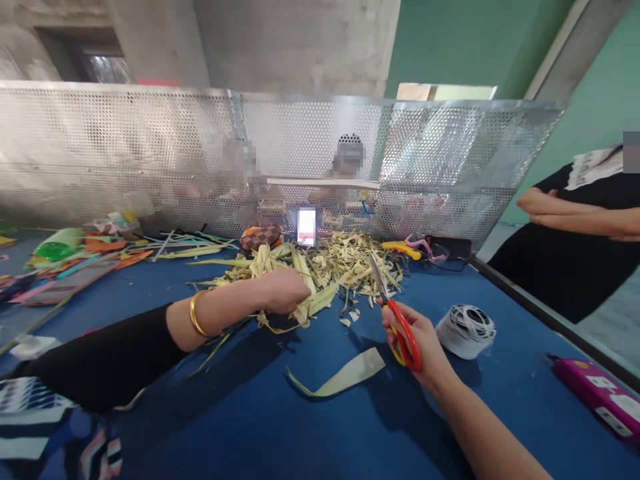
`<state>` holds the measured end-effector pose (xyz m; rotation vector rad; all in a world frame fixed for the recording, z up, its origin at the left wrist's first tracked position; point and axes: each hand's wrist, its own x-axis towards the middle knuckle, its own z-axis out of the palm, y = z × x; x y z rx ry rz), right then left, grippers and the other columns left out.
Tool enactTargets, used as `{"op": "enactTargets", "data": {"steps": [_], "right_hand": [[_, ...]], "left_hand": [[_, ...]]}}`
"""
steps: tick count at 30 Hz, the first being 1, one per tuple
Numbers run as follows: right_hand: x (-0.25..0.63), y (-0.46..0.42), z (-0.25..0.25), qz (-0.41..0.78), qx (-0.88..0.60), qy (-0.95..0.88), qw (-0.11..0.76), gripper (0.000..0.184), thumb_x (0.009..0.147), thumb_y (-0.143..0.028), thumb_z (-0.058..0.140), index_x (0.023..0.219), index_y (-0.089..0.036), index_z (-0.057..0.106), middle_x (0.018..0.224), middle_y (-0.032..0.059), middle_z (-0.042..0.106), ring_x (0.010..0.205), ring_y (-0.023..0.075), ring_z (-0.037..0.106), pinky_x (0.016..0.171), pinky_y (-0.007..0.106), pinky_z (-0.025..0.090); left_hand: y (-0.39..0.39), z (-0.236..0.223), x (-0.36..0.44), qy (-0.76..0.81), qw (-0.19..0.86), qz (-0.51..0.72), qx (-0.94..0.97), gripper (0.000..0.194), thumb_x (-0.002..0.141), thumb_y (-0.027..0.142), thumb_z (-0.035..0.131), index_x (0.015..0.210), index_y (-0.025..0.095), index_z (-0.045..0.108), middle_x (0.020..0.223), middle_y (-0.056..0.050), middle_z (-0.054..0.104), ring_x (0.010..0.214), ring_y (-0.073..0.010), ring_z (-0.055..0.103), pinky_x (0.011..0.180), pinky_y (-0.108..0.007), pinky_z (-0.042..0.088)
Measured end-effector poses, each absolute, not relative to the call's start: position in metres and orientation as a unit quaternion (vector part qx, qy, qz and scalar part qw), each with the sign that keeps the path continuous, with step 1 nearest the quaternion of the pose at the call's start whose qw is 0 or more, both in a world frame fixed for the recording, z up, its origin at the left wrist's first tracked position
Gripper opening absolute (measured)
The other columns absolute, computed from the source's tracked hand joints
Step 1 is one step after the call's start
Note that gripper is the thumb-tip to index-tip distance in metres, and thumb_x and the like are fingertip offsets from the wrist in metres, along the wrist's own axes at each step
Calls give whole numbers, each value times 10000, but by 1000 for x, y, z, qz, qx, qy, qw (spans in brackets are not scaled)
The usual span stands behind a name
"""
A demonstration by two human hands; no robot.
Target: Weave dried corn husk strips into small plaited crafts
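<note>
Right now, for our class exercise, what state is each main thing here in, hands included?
Scissors: held, blades seemingly together
Right hand: closed around the scissors
Left hand: curled in at the husks, grip hidden
Single leaf strip: lying loose, curved
Shreds: heaped
Screen: lit, upright
String roll: wound, some strands loose
Purple device: lying down

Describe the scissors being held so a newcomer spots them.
On the blue table, find the pale scrap heap. Nearer the camera, the right hand holds the scissors. Red and yellow handles set them apart from the white string nearby.
</note>
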<state>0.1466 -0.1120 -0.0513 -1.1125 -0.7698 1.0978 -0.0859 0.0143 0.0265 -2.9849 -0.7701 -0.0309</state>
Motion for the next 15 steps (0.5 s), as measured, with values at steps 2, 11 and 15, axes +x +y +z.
{"op": "enactTargets", "data": {"steps": [2,11,15], "right_hand": [[146,-113,-49,483,-472,-340,655,506,504,-343,846,937,-169,652,553,-62,540,397,55,457,373,170,368],[151,-96,-12,403,-414,-361,732,506,531,-295,830,975,-186,614,764,9,673,538,107,571,499,237,473],[154,-83,0,402,-433,-372,716,540,505,-321,838,969,-182,599,557,-55,577,442,102,524,434,227,443]], "left_hand": [[11,46,-79,-246,-31,-28,-968,60,675,215,623,641,190,581,629,-19,603,626,-152,512,608,-267,354],[-7,42,-7,-257,-368,-249,-858,256,680,390,645,654,171,515,543,50,477,505,-82,393,489,-212,289],[-7,27,4,-245,-451,-248,-822,279,643,396,681,643,171,515,519,61,455,493,-79,374,478,-212,283]]}}
